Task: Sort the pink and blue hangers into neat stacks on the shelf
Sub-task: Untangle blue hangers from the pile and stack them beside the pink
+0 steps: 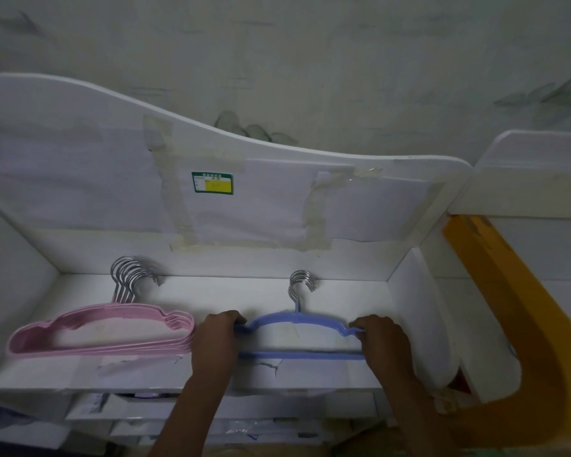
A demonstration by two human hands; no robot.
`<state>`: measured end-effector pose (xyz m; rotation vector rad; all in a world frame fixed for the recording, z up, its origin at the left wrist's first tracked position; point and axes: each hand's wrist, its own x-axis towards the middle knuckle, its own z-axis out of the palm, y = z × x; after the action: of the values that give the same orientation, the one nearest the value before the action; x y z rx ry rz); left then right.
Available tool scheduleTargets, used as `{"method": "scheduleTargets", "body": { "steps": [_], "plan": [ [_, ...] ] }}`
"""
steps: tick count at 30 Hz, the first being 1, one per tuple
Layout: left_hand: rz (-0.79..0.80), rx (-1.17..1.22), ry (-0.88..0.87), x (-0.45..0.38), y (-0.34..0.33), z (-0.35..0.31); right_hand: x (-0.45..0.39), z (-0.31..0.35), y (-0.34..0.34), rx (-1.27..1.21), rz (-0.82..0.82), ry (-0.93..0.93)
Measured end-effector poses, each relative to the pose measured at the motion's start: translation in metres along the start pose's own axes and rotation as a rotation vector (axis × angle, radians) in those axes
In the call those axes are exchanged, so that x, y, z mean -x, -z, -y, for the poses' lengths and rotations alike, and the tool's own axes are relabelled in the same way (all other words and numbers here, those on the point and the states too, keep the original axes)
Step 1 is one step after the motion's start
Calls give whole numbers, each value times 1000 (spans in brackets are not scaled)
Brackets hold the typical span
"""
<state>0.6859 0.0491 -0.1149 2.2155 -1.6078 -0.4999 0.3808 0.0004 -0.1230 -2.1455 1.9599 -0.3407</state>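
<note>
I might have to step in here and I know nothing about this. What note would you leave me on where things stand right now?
Left hand grips the left end of the blue stack; right hand grips its right end.
Pink stack lies on the shelf to the left, hooks toward the back.
Done: both colours separated, as far as visible.
Left: square up the blue stack, let go, maybe neaten the fanned pink one.

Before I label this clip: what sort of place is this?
Probably a home bedroom or storage corner. A white shelf with a curved back panel holds pink hangers and blue hangers, against painted wallpaper.
</note>
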Motion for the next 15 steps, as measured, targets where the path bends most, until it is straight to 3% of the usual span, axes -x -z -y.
{"method": "scheduleTargets", "body": {
  "steps": [8, 11, 15],
  "plan": [
    [-55, 261, -25, 11, 9, 2, 21, -3, 13, -318, 38, -64],
    [-92, 438, -78, 23, 19, -3, 33, -3, 23, -495, -4, -108],
    [-24, 697, -115, 43, 32, -19, 49, -4, 42, -627, -38, -121]
  ]
}}
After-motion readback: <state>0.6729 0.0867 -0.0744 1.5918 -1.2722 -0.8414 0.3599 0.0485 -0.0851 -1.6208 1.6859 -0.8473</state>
